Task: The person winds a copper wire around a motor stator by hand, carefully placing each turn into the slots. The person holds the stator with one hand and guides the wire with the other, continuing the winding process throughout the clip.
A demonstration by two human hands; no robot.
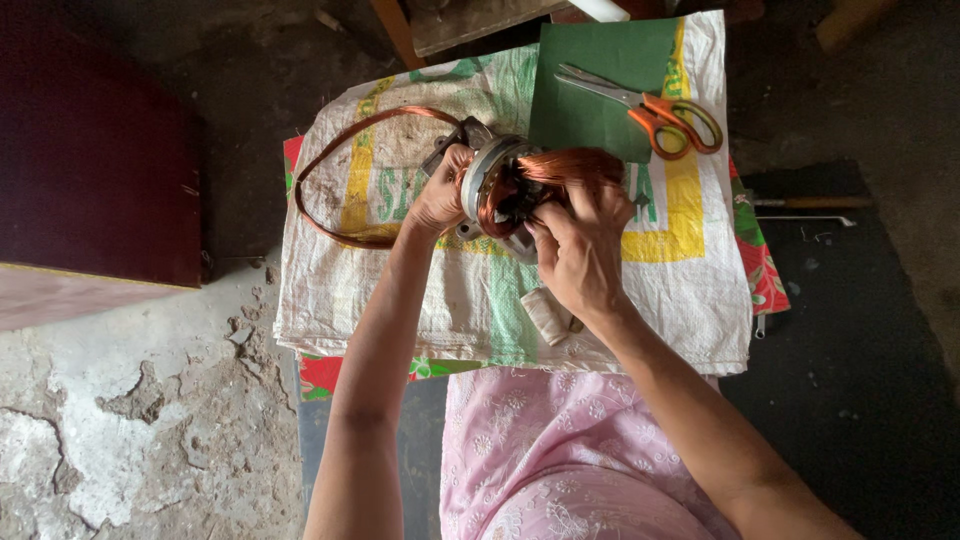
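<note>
Gripping the round metal motor stator above the woven sack, your left hand clasps its rim while your right hand pinches the copper wire coil (a loose loop trails leftward). A thread spool lies just below; orange-handled scissors rest on green card beyond.

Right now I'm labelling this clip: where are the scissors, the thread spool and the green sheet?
Scissors (648,108), head view, at the blade pivot.
Thread spool (545,316), head view, on its pale wound side.
Green sheet (590,60), head view, on its bare middle.
</note>
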